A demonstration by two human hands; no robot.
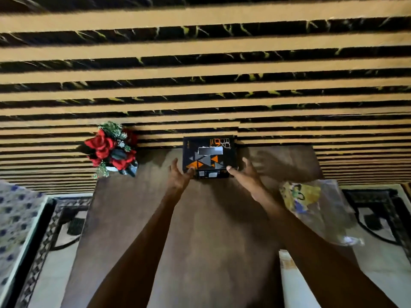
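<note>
Head view: our left hand (179,174) and right hand (246,176), both spread wide, flank the near corners of the black box (210,156) lying just beyond them at the far edge of the table (200,218).

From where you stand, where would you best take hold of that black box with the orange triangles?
By its two side walls, coming from the near edge. The black box lies flat on the table, its far edge at the striped wall, so the back is blocked while both sides stand free. The left hand and right hand flank its near corners.
</note>
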